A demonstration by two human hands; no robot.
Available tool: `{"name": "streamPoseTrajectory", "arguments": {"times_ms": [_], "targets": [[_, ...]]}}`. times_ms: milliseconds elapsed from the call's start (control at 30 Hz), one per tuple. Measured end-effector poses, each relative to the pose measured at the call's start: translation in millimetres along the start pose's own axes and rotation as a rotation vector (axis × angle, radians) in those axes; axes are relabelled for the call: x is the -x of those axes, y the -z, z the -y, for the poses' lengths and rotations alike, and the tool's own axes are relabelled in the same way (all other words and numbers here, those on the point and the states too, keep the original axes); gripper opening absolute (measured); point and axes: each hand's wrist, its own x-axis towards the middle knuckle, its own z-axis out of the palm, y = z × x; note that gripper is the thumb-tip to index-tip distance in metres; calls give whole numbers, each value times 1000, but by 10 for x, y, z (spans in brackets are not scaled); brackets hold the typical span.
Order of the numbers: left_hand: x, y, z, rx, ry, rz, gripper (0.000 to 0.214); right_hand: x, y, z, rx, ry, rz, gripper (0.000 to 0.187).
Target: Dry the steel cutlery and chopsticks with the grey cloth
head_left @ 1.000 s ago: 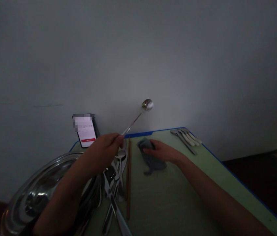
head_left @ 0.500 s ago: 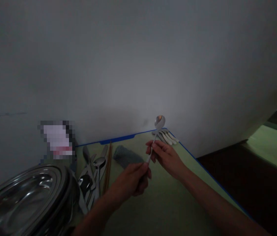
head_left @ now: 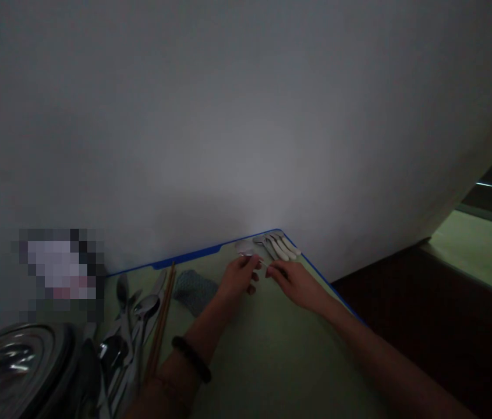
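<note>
A metal spoon [head_left: 246, 250] is held between my two hands, low over the table near its far corner. My left hand [head_left: 239, 274] pinches it close to the bowl, which hides part of the spoon. At the handle end my right hand [head_left: 291, 280] is closed on it. Just beyond my right hand lies a row of several spoons [head_left: 281, 247] with pale handles, side by side. A grey-blue cloth [head_left: 193, 291] is crumpled on the table beyond my left forearm.
A pair of wooden chopsticks [head_left: 162, 320] lies left of the cloth. Beside them is a pile of metal cutlery [head_left: 127, 331]. A large steel pot or basin [head_left: 18, 355] stands at the lower left. The blue-edged table [head_left: 272, 361] meets a grey wall [head_left: 246, 116].
The spoon has been lowered from upright to nearly level. My left hand has shifted from the handle towards the bowl, and my right hand now holds the handle end. The view has swung right.
</note>
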Motion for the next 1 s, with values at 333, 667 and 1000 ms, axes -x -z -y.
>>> {"name": "streamPoseTrajectory", "arguments": {"times_ms": [333, 667, 1000], "targets": [[-642, -110, 102, -65, -33, -86, 29, 73, 170, -223, 315, -128, -125, 25], [-849, 84, 266, -351, 9, -108, 30, 69, 46, -251, 315, -191, -244, 33], [-720, 136, 318, -746, -42, -262, 31, 122, -276, 28, 672, -215, 52, 41]]}}
